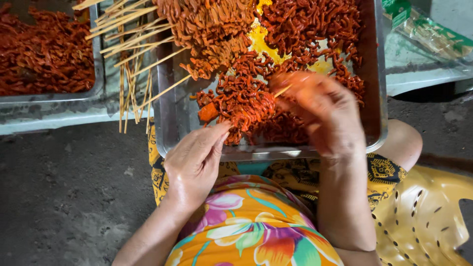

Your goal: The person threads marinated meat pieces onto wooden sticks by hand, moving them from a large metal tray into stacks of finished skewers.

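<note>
left hand pinching meat strips, right hand gripping skewer

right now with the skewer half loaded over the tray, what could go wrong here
1. The skewer tip sits close to the right hand; a slip could prick a finger.
2. Both it and the left hand look slick with red marinade, so the meat may slide off.
3. The tray seems to rest partly on the lap and could tip.
</note>
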